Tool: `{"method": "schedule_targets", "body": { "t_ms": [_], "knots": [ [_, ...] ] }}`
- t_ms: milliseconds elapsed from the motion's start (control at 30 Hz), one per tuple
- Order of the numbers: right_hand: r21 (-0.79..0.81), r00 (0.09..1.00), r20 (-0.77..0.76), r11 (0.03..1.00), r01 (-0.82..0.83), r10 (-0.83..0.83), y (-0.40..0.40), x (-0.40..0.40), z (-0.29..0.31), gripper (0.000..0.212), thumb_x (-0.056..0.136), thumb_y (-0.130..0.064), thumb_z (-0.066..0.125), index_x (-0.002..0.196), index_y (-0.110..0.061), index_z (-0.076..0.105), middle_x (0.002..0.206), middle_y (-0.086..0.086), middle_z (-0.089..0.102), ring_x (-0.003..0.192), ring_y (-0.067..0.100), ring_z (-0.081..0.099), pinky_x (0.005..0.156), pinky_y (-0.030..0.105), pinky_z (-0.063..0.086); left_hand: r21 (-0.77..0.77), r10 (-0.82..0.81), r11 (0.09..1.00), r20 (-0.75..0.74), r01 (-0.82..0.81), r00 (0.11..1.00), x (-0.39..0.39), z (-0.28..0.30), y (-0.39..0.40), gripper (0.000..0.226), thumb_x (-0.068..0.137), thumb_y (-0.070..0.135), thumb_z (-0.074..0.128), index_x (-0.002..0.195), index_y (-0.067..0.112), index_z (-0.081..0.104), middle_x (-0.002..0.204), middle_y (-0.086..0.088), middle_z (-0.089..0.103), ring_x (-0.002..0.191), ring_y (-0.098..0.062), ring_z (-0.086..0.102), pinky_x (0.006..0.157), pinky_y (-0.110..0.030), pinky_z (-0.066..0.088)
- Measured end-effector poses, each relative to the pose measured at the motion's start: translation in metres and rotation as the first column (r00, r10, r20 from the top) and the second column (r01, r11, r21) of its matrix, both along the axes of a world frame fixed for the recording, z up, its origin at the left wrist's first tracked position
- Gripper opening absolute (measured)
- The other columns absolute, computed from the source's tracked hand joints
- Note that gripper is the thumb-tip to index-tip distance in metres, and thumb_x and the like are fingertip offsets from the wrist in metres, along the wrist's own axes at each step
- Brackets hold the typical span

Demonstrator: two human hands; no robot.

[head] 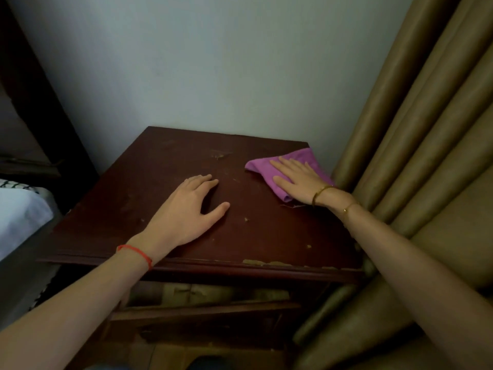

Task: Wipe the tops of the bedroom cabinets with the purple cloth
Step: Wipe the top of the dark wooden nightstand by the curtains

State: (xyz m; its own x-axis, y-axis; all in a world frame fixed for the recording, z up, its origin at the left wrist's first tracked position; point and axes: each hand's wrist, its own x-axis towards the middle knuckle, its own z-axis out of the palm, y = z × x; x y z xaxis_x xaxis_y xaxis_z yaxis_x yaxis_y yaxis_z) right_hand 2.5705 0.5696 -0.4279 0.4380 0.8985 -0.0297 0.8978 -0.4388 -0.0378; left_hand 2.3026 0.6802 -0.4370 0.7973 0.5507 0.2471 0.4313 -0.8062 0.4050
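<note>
A dark reddish-brown wooden cabinet (149,198) stands against the wall, its top scuffed and chipped along the front edge. The purple cloth (262,166) lies flat at the top's far right corner. My right hand (296,180) presses on the cloth with straight fingers, palm down. My left hand (186,212) rests flat on the bare wood near the middle of the top, fingers spread, holding nothing.
Heavy tan curtains (426,156) hang right against the cabinet's right side and brush my right forearm. A bed with white sheet (18,214) sits at the left. A pale wall (213,76) is behind. Below the top, a drawer (208,308) hangs partly open.
</note>
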Motion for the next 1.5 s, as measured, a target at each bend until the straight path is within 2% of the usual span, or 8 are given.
{"method": "schedule_targets", "body": {
  "t_ms": [233,367,533,800,1067,1267,1400,1500],
  "knots": [
    [-0.005,0.973,-0.021,0.974,0.228,-0.228,0.05,0.06,0.006,0.058,0.099,-0.05,0.023,0.151,-0.029,0.011,0.16,0.0,0.006,0.146,0.023,0.007,0.117,0.045,0.002,-0.002,0.0,1.0,0.014,0.0,1.0,0.0,-0.001,0.002,0.07,0.087,0.062,0.048,0.146,0.024,0.041,0.153,0.005,0.036,0.144,-0.011,0.024,0.12,-0.031,0.017],
    [-0.014,0.987,-0.023,0.987,0.161,-0.161,0.08,0.045,0.006,0.057,0.099,-0.049,0.024,0.151,-0.028,0.012,0.16,0.001,0.008,0.146,0.024,0.008,0.116,0.045,0.002,-0.011,0.0,1.0,0.028,0.001,1.0,0.0,-0.002,0.002,0.069,0.088,0.061,0.051,0.145,0.023,0.042,0.153,0.004,0.036,0.144,-0.012,0.023,0.12,-0.028,0.015],
    [0.013,1.0,-0.019,1.0,-0.019,0.02,0.047,0.021,0.002,0.054,0.1,-0.047,0.024,0.151,-0.032,0.012,0.159,-0.003,0.007,0.146,0.021,0.007,0.117,0.041,-0.001,-0.022,-0.006,1.0,0.041,0.007,0.999,0.001,-0.003,0.001,0.076,0.085,0.068,0.045,0.146,0.023,0.041,0.154,0.004,0.034,0.145,-0.011,0.021,0.119,-0.026,0.012],
    [-0.024,0.979,-0.022,0.979,0.201,-0.202,0.079,0.064,0.011,0.058,0.098,-0.05,0.023,0.151,-0.028,0.012,0.16,0.001,0.008,0.146,0.024,0.009,0.117,0.046,0.004,-0.001,-0.014,1.0,0.042,0.014,0.999,0.001,-0.002,0.0,0.071,0.088,0.061,0.048,0.147,0.022,0.039,0.155,0.005,0.033,0.145,-0.01,0.02,0.12,-0.03,0.014],
    [-0.001,0.998,-0.026,0.998,-0.058,0.058,0.041,0.029,0.006,0.055,0.1,-0.049,0.025,0.15,-0.031,0.013,0.159,-0.004,0.007,0.146,0.02,0.007,0.117,0.044,0.0,0.005,-0.003,1.0,0.043,0.003,0.999,0.002,-0.001,-0.001,0.069,0.088,0.059,0.051,0.146,0.022,0.041,0.154,0.004,0.034,0.144,-0.011,0.022,0.119,-0.027,0.012],
    [-0.034,0.995,0.0,0.994,0.102,-0.102,0.037,0.042,0.009,0.058,0.098,-0.054,0.021,0.151,-0.033,0.009,0.16,-0.004,0.005,0.147,0.023,0.0,0.117,0.048,-0.002,-0.011,0.002,1.0,0.022,-0.002,1.0,0.001,0.0,0.0,0.071,0.087,0.062,0.048,0.146,0.023,0.04,0.154,0.005,0.034,0.145,-0.011,0.021,0.12,-0.03,0.014],
    [0.013,0.999,-0.019,1.0,-0.028,0.028,0.007,-0.007,0.006,0.064,0.1,-0.048,0.024,0.152,-0.017,0.005,0.16,0.002,0.005,0.147,0.019,0.005,0.117,0.038,-0.002,-0.009,-0.001,1.0,0.029,0.001,1.0,0.001,0.0,-0.001,0.069,0.087,0.059,0.05,0.145,0.022,0.042,0.153,0.003,0.036,0.144,-0.012,0.023,0.119,-0.029,0.015],
    [0.013,0.993,-0.024,0.994,-0.112,0.113,-0.024,-0.026,0.004,0.066,0.099,-0.049,0.026,0.152,-0.016,0.004,0.16,0.002,0.002,0.147,0.016,0.004,0.115,0.03,-0.005,-0.009,0.0,1.0,0.025,0.0,1.0,0.0,0.0,-0.001,0.069,0.087,0.059,0.05,0.145,0.021,0.042,0.154,0.003,0.036,0.144,-0.012,0.023,0.119,-0.029,0.015]
  ]
}}
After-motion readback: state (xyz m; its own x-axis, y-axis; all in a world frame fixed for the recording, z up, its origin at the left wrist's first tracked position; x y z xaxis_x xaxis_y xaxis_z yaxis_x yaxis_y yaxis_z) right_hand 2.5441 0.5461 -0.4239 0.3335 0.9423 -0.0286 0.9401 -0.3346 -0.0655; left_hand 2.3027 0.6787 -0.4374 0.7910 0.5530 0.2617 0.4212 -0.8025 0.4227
